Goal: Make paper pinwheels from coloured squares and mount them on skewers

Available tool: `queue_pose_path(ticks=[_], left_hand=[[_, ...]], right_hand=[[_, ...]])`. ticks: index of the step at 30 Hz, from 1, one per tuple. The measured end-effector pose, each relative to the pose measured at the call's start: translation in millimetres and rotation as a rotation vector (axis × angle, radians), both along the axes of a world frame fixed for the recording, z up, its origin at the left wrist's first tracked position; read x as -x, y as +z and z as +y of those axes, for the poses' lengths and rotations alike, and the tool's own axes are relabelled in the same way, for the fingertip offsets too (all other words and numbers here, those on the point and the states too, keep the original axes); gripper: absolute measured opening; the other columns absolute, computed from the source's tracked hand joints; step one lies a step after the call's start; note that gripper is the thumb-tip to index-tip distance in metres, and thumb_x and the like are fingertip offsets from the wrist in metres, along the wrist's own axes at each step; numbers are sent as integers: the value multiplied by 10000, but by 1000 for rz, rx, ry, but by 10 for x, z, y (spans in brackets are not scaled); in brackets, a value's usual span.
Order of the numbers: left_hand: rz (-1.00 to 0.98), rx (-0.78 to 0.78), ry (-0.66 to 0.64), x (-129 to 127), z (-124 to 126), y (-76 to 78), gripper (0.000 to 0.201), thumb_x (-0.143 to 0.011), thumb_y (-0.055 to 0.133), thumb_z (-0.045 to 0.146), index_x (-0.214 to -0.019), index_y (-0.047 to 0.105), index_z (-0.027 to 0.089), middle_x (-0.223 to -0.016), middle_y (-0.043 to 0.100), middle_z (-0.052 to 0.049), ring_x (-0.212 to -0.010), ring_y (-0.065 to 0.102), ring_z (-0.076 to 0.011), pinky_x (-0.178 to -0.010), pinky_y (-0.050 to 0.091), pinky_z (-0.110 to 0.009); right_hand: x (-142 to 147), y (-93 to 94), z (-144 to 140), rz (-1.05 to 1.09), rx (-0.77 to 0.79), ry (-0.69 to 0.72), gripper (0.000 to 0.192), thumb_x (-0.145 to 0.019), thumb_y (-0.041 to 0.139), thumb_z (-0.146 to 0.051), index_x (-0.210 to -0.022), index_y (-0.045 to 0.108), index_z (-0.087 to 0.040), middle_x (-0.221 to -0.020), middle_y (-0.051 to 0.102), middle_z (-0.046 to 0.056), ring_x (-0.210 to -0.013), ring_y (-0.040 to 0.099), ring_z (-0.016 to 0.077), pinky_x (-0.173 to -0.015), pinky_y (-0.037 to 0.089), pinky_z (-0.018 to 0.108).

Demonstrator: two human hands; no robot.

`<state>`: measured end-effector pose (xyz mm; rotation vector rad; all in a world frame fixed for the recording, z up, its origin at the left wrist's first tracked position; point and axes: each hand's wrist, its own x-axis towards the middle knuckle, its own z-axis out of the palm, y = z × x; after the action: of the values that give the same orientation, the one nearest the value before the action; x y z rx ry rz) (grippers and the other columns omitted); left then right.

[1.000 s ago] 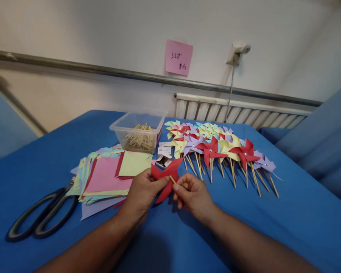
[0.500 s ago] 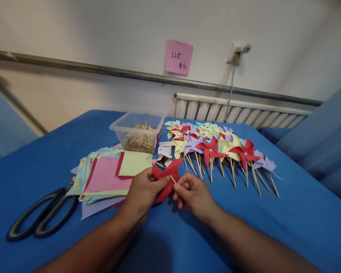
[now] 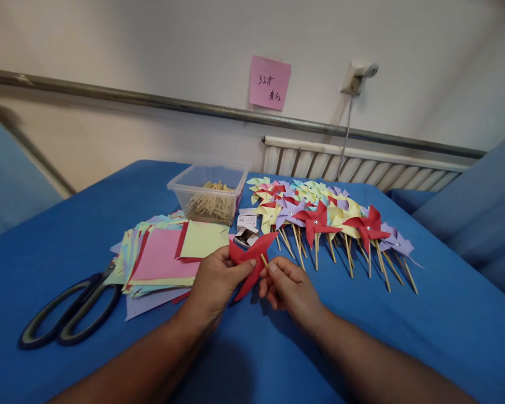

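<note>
A red paper pinwheel (image 3: 249, 253) is pinched in my left hand (image 3: 219, 280), thumb on top and fingers underneath. My right hand (image 3: 290, 286) grips a thin wooden stick (image 3: 265, 260) between thumb and fingertips. The stick's tip lies at the red paper, near the pinwheel's middle; whether the two are joined I cannot tell. Just behind the paper stands a small open white box (image 3: 246, 235) with dark bits inside. Left of my left hand lies a pile of coloured paper squares (image 3: 164, 255), with a yellow-green square on top.
Large dark-handled scissors (image 3: 73, 311) lie at the left. A clear plastic tub (image 3: 206, 196) of wooden sticks (image 3: 214, 205) stands behind the paper. Several finished pinwheels (image 3: 317, 219) on sticks spread over the blue cloth (image 3: 382, 348) at the right. A radiator (image 3: 311, 160) is behind.
The stick's tip has shifted slightly away from my left thumb, toward the right, and my right hand has moved a little. My left hand keeps its hold. The whole view has shifted slightly.
</note>
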<state>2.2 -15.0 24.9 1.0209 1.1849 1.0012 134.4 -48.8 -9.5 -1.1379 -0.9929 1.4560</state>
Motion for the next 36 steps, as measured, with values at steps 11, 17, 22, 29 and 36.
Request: queue_pose_path(ticks=[11,17,22,29,36], left_hand=[[-33,2,-65,-5,34,-29,235,-560,777,286,-669,602,173,-563,675,4,-461,597,-150,-470,446,-249],[-23,16,-48,1,26,-37,236,-567,778,271,-692,606,170,-587,682,8,-460,587,-137,-476,444,-243],[-31,10,-56,4,31,-54,234,-580,775,260,-706,603,167,-586,675,11,-474,583,-131,-479,435,-234],[-16,17,-38,-1,11,-29,222,-583,771,248,-688,592,168,-576,662,22,-493,575,-123,-484,424,-222],[16,-6,-42,8,14,-60,232,-607,756,257,-721,579,159,-615,664,1,-529,584,-135,-501,432,-237]], right_hand=[[6,-10,3,-26,-39,15,325,-794,565,-496,-742,506,-181,-520,575,-54,-320,409,44,-315,251,154],[12,-36,8,-31,-40,15,313,-788,569,-485,-740,513,-181,-515,575,-55,-322,411,46,-322,278,157],[12,-42,12,-37,-50,1,310,-779,580,-480,-731,512,-182,-506,569,-59,-319,413,45,-315,266,153],[-5,-17,16,-86,-67,-20,318,-764,623,-470,-692,508,-183,-492,561,-59,-336,431,49,-326,284,150],[3,-7,24,-95,-54,-67,351,-704,675,-481,-661,505,-176,-471,557,-59,-330,426,45,-317,267,144]])
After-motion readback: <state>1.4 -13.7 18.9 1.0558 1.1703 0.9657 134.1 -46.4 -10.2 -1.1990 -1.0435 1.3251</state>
